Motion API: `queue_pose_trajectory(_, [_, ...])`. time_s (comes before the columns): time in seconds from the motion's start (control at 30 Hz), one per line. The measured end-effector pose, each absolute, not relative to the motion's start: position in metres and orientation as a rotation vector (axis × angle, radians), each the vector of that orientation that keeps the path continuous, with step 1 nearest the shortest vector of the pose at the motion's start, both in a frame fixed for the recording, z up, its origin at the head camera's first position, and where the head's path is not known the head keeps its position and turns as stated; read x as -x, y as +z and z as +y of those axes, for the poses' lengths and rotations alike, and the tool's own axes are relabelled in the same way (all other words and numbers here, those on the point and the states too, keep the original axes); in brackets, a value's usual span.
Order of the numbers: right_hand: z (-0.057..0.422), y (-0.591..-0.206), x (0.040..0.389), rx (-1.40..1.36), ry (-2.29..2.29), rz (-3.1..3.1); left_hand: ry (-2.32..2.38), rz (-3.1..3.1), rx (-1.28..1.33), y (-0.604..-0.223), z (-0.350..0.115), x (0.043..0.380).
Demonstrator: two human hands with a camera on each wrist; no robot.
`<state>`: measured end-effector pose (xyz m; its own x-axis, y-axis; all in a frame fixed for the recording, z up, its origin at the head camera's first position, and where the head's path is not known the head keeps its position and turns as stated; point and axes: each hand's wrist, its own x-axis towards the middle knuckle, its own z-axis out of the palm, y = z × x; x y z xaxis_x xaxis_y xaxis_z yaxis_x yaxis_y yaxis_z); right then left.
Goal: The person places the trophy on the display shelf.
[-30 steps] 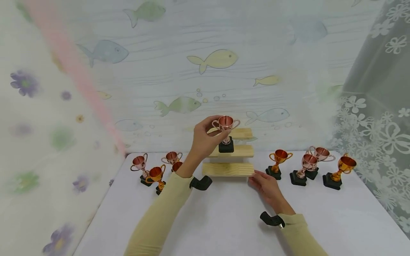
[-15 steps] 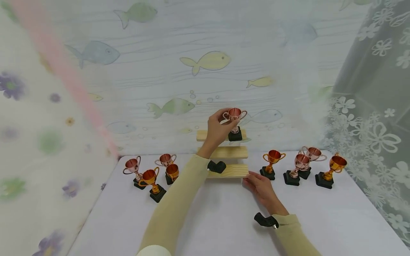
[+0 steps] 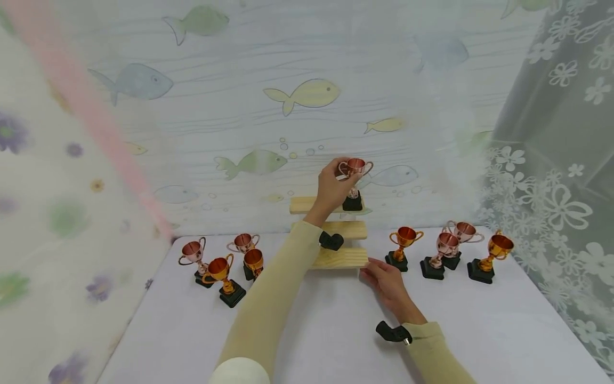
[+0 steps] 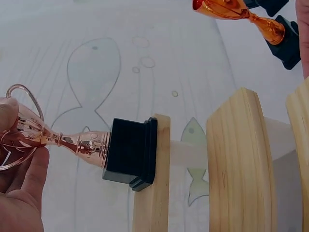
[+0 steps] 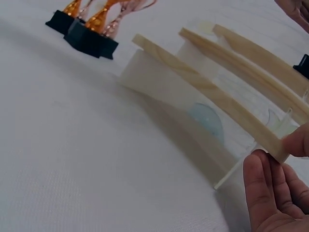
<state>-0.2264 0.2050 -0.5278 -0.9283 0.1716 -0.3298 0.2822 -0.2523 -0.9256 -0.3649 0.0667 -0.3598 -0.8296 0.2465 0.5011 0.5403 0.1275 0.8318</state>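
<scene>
A rose-gold trophy cup (image 3: 355,167) with two handles and a black base is pinched at its bowl by my left hand (image 3: 331,186). In the left wrist view, its black base (image 4: 130,152) meets the top board (image 4: 153,203) of a three-step wooden display stand (image 3: 342,258), near that board's right end. The trophy stands upright. My right hand (image 3: 387,282) grips the right end of the stand's lowest board (image 5: 217,99), thumb above and fingers below. My left forearm hides part of the stand's left side.
Left of the stand, several small gold (image 3: 219,268) and rose-gold trophies (image 3: 193,252) stand on the white table (image 3: 326,330). More gold (image 3: 405,237) and rose-gold trophies (image 3: 447,245) stand to the right. A fish-patterned curtain (image 3: 307,48) hangs behind.
My left hand has carried the trophy up and to the right, from in front of the upper boards onto the top board's right end. My right hand keeps its grip on the lowest board.
</scene>
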Motion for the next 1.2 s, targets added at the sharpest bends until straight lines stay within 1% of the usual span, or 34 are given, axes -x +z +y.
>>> queue_pose_trajectory(0.57, [0.204,-0.534,0.229,-0.589,-2.344,1.934,-1.788,-2.137,0.778,-0.363,0.072,0.375])
queue_pose_trajectory(0.77, [0.204,-0.532,0.228,-0.574,-2.344,1.940,-1.750,-2.178,0.719,-0.363,0.071,0.374])
queue_pose_trajectory(1.0, [0.204,-0.533,0.228,-0.542,-2.361,1.933,-1.690,-2.259,0.670,-0.364,0.058,0.363])
queue_pose_trajectory(1.1, [0.204,-0.534,0.229,-0.538,-2.369,1.928,-1.726,-2.257,0.673,-0.358,0.049,0.353])
queue_pose_trajectory(1.2, [0.205,-0.533,0.230,-0.526,-2.366,1.925,-1.764,-2.270,0.618,-0.349,0.037,0.343])
